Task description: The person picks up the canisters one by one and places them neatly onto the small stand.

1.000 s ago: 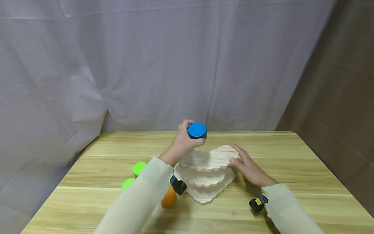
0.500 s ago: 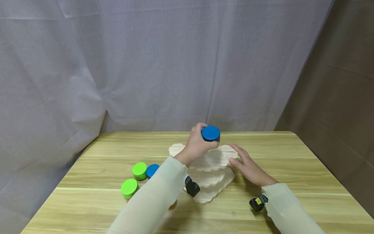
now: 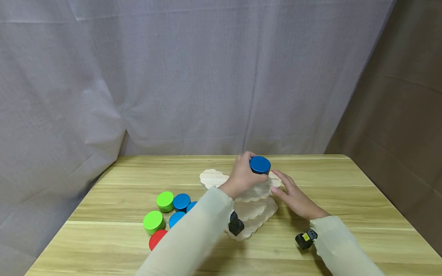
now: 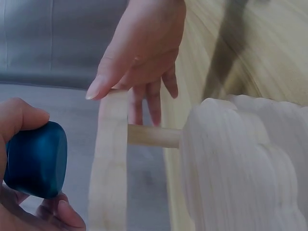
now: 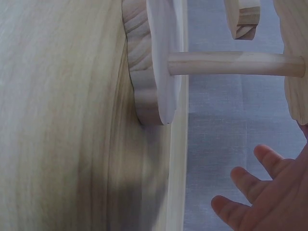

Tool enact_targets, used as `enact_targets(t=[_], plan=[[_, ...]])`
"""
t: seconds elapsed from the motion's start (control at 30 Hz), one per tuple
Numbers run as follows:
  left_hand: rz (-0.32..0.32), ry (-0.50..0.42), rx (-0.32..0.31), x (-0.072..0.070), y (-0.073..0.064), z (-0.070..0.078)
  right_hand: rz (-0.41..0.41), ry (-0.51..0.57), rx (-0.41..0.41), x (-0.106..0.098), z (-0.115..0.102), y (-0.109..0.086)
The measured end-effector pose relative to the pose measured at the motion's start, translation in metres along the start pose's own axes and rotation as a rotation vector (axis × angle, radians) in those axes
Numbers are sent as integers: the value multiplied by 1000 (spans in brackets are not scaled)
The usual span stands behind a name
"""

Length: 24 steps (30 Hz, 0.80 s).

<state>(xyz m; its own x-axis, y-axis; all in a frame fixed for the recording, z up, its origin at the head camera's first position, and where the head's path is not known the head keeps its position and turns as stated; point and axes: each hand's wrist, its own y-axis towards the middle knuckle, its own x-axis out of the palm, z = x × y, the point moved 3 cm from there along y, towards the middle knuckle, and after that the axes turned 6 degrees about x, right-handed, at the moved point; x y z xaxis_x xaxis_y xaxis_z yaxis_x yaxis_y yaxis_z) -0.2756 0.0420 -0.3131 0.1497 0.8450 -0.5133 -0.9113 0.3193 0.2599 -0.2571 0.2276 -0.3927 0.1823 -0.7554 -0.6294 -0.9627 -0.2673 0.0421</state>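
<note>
My left hand (image 3: 243, 174) grips a short blue cylinder (image 3: 260, 165) by its sides, above the right part of a pale wooden stand's top board (image 3: 253, 193). In the left wrist view, a gap separates the cylinder (image 4: 38, 159) from the top board (image 4: 109, 159). Three scallop-edged tiers make up the stand, joined by round pegs (image 5: 236, 63). My right hand (image 3: 295, 201) holds the top board's right end between thumb and index finger. Its other fingers (image 5: 248, 185) spread out below the board in the right wrist view. The left forearm hides part of the lower tiers.
Left of the stand, two green cylinders (image 3: 153, 222), several blue ones (image 3: 181, 201) and a red one (image 3: 157, 239) stand on the wooden table (image 3: 114, 199). My left sleeve (image 3: 193, 234) overlaps some of them. A grey curtain (image 3: 207, 76) hangs behind the table.
My left hand has carried the blue cylinder rightward and a little lower over the top board. More blue cylinders and the red one have come into sight; the orange object is now hidden. The right hand stays put.
</note>
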Motion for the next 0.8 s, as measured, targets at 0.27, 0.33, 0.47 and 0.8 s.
enact_targets(t=[0.27, 0.33, 0.47, 0.8], plan=[[-49, 43, -14, 10, 1, 6, 0, -25, 29, -1, -1, 1], [-58, 54, -15, 12, 2, 6, -2, -22, 27, -1, -1, 2], [-69, 77, -20, 16, 4, 7, -12, 0, 19, 0, 0, 3], [-97, 148, -44, 23, 5, 8, -4, -16, -7, 1, 0, 3]])
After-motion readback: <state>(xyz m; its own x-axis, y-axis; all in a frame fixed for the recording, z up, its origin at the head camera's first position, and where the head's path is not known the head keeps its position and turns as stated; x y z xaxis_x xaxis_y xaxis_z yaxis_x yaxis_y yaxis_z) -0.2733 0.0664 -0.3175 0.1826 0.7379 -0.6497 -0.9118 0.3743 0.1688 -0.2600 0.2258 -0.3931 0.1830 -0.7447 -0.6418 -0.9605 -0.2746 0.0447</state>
